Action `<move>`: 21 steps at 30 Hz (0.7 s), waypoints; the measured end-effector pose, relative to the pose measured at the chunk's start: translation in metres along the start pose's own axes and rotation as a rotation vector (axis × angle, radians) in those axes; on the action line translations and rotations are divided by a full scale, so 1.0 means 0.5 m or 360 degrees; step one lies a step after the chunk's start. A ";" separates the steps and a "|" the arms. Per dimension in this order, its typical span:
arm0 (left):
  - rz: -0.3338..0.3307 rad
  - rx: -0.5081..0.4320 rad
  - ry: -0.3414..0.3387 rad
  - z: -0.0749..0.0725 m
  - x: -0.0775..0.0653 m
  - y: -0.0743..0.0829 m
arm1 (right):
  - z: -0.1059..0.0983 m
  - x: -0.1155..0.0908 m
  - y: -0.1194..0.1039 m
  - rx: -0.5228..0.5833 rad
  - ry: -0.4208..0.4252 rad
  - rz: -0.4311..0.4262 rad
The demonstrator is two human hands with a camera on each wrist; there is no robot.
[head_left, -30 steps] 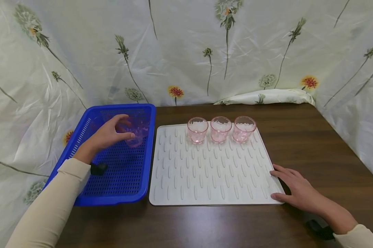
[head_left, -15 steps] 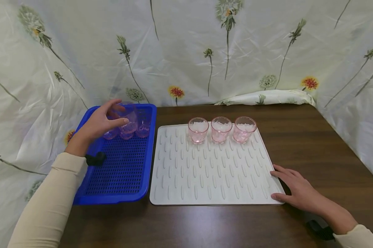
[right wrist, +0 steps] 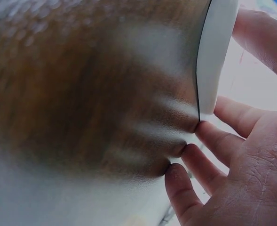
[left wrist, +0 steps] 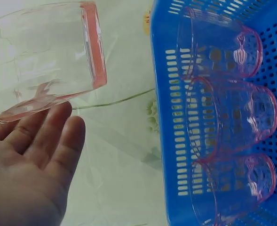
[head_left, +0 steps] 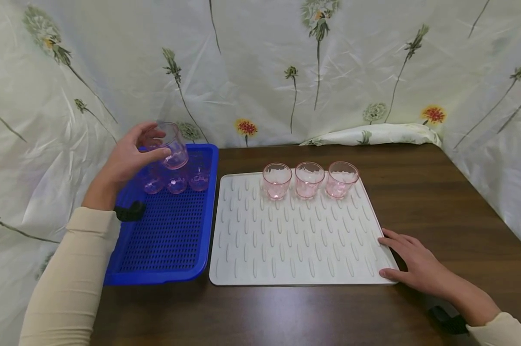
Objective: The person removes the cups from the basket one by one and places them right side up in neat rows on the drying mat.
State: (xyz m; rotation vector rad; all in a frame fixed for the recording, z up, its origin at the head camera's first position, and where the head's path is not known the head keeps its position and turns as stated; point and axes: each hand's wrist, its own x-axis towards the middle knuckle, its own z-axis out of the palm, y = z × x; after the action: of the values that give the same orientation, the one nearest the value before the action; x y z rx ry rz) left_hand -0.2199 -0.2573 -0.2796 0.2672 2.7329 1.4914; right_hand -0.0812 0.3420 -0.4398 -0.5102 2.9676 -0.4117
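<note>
A person's left hand [head_left: 128,156] holds a transparent, pink-tinted, round tumbler [head_left: 175,153], thumb on the near side and fingers curled about the far side, while the right hand [head_left: 418,264] lies with straight, spread fingers, gripping nothing, at the side edge of a white, rectangular, ridged drying mat [head_left: 303,240]. The held tumbler is raised at the fingertips of the left hand, mouth up and leaning slightly toward that hand, apart from three matching transparent pink tumblers [head_left: 176,182] below it. Those three stand upright in a close row at the far end of a blue, rectangular, perforated basket [head_left: 165,245], which sits beneath and just to the right of the left forearm. Between the two hands, the mat bears three more transparent pink tumblers [head_left: 309,180], upright in a row along its far edge, beyond and to the left of the right hand. That hand's thumb touches the mat near its close corner, and its other fingertips meet the mat's edge and the dark brown wood-grain bench [head_left: 295,317]. Cream sleeves [head_left: 70,269] cover both forearms, and a pale, flower-printed fabric sheet [head_left: 243,81] hangs beyond the hands.
</note>
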 end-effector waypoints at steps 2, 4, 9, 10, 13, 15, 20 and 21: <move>0.0009 -0.0026 -0.0017 0.005 0.004 0.005 | 0.000 -0.001 0.000 -0.0001 0.0004 -0.0008; 0.0031 -0.0067 -0.0029 0.015 0.010 0.011 | 0.000 -0.001 -0.001 -0.0003 0.0003 -0.0011; 0.0094 -0.0179 -0.0053 0.060 0.038 0.029 | 0.000 0.000 -0.001 0.0003 -0.0009 -0.0004; 0.0103 -0.0196 -0.0058 0.072 0.046 0.033 | 0.000 0.001 -0.001 0.0006 -0.0011 -0.0001; 0.0109 -0.0240 -0.0073 0.111 0.071 0.046 | 0.003 0.001 -0.001 0.0011 -0.0022 -0.0003; 0.0107 -0.0228 -0.0086 0.137 0.087 0.056 | 0.004 0.001 -0.001 0.0007 -0.0018 -0.0003; 0.0015 -0.0233 -0.0036 0.203 0.117 0.076 | 0.003 -0.001 0.000 -0.0006 0.0029 -0.0038; -0.0024 -0.0252 0.0007 0.215 0.122 0.080 | 0.002 -0.001 0.001 -0.0009 0.0045 -0.0048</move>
State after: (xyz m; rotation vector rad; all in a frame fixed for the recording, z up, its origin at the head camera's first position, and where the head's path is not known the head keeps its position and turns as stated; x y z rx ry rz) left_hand -0.2641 -0.1366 -0.3006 0.2392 2.5945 1.6941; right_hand -0.0806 0.3422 -0.4410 -0.5553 2.9921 -0.4172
